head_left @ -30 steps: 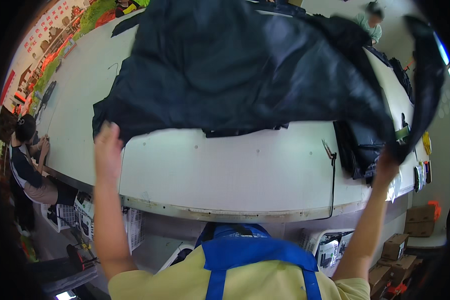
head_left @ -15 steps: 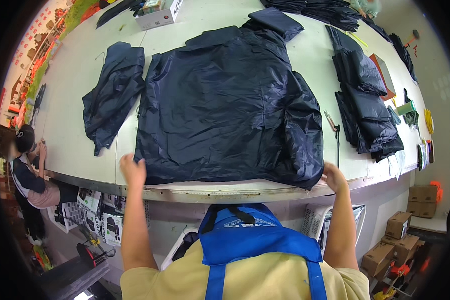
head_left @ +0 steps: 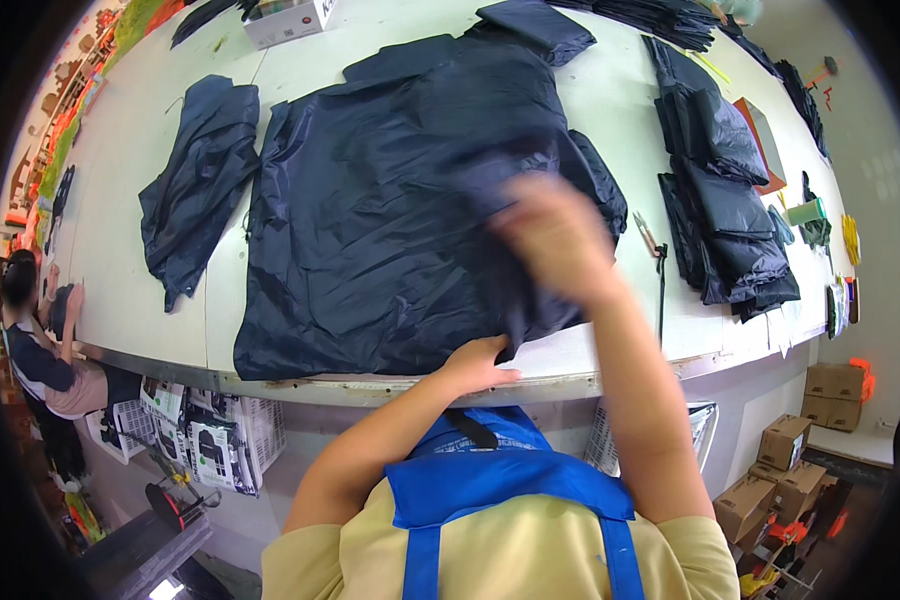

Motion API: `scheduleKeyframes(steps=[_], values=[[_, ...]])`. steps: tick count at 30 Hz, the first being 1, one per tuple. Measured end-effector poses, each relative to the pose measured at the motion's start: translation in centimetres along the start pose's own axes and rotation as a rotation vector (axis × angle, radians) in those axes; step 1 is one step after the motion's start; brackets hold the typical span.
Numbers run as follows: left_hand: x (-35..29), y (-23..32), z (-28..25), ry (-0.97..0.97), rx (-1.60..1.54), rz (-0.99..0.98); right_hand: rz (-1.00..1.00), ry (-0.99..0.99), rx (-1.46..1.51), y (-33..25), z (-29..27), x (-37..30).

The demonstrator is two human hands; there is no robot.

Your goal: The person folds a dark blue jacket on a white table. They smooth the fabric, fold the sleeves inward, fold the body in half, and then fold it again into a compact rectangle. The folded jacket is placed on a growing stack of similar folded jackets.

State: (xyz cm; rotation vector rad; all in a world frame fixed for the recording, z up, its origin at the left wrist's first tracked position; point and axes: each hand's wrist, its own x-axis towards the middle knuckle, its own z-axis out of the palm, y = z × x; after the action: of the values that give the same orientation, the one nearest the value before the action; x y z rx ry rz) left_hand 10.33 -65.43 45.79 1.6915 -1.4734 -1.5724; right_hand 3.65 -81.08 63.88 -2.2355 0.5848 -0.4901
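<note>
A large dark navy garment [head_left: 360, 230] of thin shiny fabric lies spread on the white table [head_left: 110, 270] before me. My right hand [head_left: 555, 235], smeared by motion, is closed on the garment's right part and lifts it over the middle. At the near hem, by the table edge, my left hand [head_left: 478, 366] rests with its fingertips on the fabric and its thumb apart. The folded right side forms a dark upright crease between my hands. A smaller dark piece [head_left: 200, 180] lies to the left of the garment, and a folded dark bundle [head_left: 535, 28] touches its far end.
Stacked folded dark garments [head_left: 725, 200] lie at the right, with an orange-brown box [head_left: 760, 145] and a green roll [head_left: 806, 212] beyond. A cutter-like tool [head_left: 645, 233] lies nearby. At far left another person [head_left: 45, 340] works. White crates [head_left: 260, 430] and cartons [head_left: 745, 500] stand below table level.
My right hand has moved up and left, carrying the garment's right side inward. My left hand has gone from the near left corner to the middle of the hem.
</note>
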Motion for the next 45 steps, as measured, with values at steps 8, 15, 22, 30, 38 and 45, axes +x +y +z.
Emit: scheduleKeyframes(steps=[8,15,22,30,38,45], values=[[0.3,-3.0,3.1,0.367,-1.266,-0.134,0.044,-0.184,-0.209,12.0,0.1,-4.2],[-1.1,-3.5,5.1,0.534,-1.337,-0.176,0.215,-0.280,-0.623,25.0,-2.6,-9.4],[-9.4,-4.9,3.2,0.590,-0.579,-0.071,0.274,0.064,-0.854,20.8,1.4,-7.4],[-16.9,-12.3,-13.3,1.121,-1.017,-0.404,0.040,-0.335,-0.561,10.6,14.4,-10.6],[-27.4,-15.6,-11.8,0.271,-0.769,-0.198,-0.044,-0.406,-0.701,12.3,14.2,-12.7],[-18.4,-12.4,-15.5,0.593,-0.489,-0.465,-0.163,-0.470,-0.729,12.4,14.3,-13.1]])
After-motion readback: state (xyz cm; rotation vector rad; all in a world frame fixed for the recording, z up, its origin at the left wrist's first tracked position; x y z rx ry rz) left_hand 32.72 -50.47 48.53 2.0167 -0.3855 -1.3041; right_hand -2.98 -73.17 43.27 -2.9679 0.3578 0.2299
